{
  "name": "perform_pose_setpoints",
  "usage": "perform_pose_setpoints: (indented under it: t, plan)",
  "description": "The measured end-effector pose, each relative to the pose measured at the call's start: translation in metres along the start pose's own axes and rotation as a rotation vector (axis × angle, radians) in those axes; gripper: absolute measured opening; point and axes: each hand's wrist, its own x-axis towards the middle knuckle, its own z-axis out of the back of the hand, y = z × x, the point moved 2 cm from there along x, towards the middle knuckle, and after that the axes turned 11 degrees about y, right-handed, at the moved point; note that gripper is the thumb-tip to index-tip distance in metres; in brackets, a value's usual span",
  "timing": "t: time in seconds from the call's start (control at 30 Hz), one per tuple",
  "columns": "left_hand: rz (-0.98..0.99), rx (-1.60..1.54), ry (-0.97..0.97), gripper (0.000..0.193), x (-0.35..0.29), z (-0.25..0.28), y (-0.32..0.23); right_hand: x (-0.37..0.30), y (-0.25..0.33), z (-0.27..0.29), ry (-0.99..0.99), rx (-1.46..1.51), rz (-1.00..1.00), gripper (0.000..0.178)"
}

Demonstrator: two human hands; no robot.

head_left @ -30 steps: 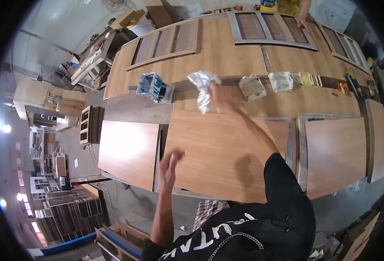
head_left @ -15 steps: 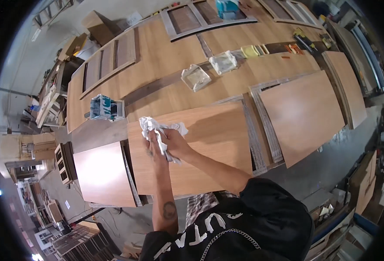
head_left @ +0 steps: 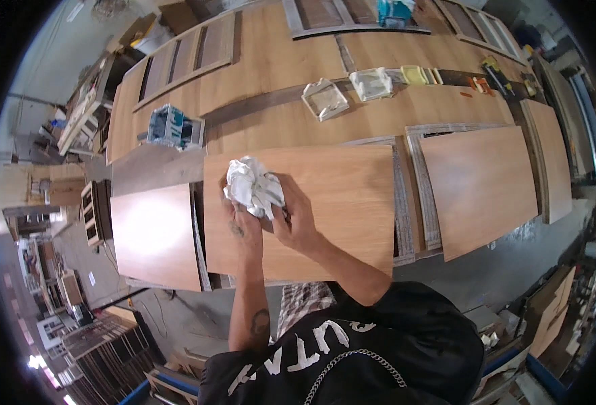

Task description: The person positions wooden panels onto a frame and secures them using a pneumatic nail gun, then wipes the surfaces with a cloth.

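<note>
A crumpled white rag (head_left: 254,185) is bunched between both hands above a wood-veneer panel (head_left: 338,202). My left hand (head_left: 242,221) cups the rag from its left and underside. On the other side, my right hand (head_left: 296,214) presses its fingers into the cloth. The panel lies flat on a grey-edged frame at the near side of the long worktable. Some fingers of each hand are hidden behind the rag.
More veneer panels lie to the left (head_left: 156,236) and right (head_left: 480,189). Beyond are a teal-stained container (head_left: 171,128), two whitish trays (head_left: 325,100) (head_left: 371,84), a yellow tray (head_left: 420,75), a yellow-black tool (head_left: 497,74) and framed doors (head_left: 188,57).
The rag has been gathered from a loose, hanging shape into a rounder bundle between my hands. The head view has shifted, so the table sits differently in the picture.
</note>
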Motion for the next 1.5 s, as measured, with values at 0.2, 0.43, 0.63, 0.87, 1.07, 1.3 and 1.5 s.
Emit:
perform_pose_setpoints:
  t: [0.2,0.43,0.63,0.87,1.07,1.3,1.5]
  plan:
    - [-0.004,-0.3,-0.135,0.046,-0.036,-0.007,-0.008,0.024,-0.006,-0.023,0.148,0.083,-0.205,0.021]
    - [0.084,-0.41,-0.461,0.036,-0.034,0.009,0.016,0.006,-0.003,-0.044,0.425,-0.27,-0.369,0.033]
    - [0.297,-0.357,-0.407,0.053,-0.034,0.061,0.019,0.012,-0.014,-0.063,0.413,-0.108,-0.049,0.041]
    - [0.231,-0.343,-0.182,0.055,-0.135,0.081,0.016,0.164,-0.229,0.028,0.433,-0.607,-0.471,0.047]
    - [0.495,-0.291,-0.947,0.043,-0.399,0.13,0.049,0.114,-0.219,0.1,0.515,-1.44,-0.395,0.054]
    - [0.414,-0.332,-1.428,0.033,-0.621,0.079,0.068,0.114,-0.226,0.121,0.354,-1.047,-0.363,0.022]
    - [0.315,-0.27,-1.103,0.034,-0.601,0.067,0.052,0.139,-0.251,0.053,0.849,-0.985,-0.187,0.024]
